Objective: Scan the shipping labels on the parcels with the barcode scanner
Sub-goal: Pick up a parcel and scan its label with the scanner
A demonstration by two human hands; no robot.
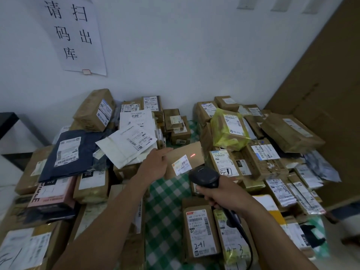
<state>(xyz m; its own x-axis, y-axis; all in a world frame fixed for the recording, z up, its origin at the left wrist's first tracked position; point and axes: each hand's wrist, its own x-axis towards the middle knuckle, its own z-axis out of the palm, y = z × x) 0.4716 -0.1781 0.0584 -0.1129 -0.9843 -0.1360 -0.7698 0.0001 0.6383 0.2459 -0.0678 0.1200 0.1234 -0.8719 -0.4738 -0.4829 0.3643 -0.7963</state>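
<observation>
Brown parcel (191, 151) in outstretched left hand (155, 162) — scanner (204, 177) in right hand (222, 193)

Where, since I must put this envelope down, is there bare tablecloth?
The green-checked tablecloth strip between the left brown cardboard boxes and the box marked 2-41; a sliver behind, beside the yellow-wrapped parcel. Both sides are piled.

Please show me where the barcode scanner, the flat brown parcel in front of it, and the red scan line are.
barcode scanner (204, 177): head view, on its dark head.
flat brown parcel (182, 152): head view, on its bare brown face.
red scan line (192, 155): head view, on the line's middle.
</observation>
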